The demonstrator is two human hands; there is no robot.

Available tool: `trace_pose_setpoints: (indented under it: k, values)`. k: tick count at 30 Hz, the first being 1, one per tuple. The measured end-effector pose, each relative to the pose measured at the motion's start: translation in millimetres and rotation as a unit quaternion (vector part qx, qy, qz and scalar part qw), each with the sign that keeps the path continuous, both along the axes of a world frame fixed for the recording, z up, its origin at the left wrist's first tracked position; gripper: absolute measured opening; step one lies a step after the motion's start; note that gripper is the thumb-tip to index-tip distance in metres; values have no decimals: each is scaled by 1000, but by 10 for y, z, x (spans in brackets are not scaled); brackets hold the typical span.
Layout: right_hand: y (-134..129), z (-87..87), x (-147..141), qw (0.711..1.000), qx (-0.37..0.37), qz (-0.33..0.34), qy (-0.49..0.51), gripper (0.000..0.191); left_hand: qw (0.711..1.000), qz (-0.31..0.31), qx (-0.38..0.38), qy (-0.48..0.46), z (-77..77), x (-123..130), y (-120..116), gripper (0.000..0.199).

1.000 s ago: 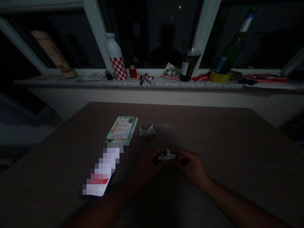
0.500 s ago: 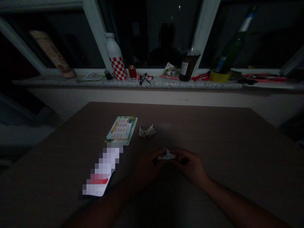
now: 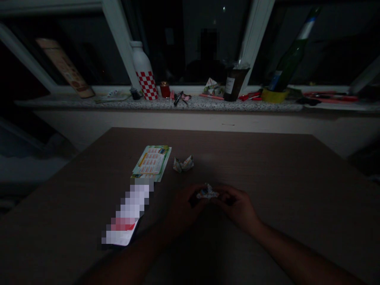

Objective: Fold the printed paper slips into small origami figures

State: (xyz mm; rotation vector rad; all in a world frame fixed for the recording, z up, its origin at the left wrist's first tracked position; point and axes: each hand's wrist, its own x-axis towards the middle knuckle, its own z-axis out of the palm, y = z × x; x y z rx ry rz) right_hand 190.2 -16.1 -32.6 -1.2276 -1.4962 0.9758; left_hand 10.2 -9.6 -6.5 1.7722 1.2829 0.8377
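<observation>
A small folded paper piece (image 3: 208, 193) with a raised point is held between both hands, low in the middle of the head view. My left hand (image 3: 185, 204) grips its left side, and my right hand (image 3: 236, 204) pinches its right side. The fingertips are dark and partly hidden. Just beyond my left hand, a second folded paper shape (image 3: 183, 163) with two pointed ends stands on the brown table (image 3: 267, 158).
Printed cards (image 3: 152, 160) lie left of the folded shape, with a lit phone (image 3: 127, 213) nearer me. On the windowsill (image 3: 196, 103) stand a checkered bottle (image 3: 145, 77), a dark cup (image 3: 234, 83), a green bottle (image 3: 293, 51) and several small items.
The folded paper between my hands has tilted and shifted slightly, and its raised point looks a little different. Both hands stay in almost the same place.
</observation>
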Motion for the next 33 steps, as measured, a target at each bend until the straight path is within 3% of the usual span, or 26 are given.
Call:
trace_pose_setpoints:
  k: [20,33]
  values:
    - [4,-23,27,1000,11,25,-10,27,996,-24,67,51,-19,-14,-25,35]
    - [12,-34,23,999,19,24,-18,25,994,-29,98,31,-30,-20,-26,34]
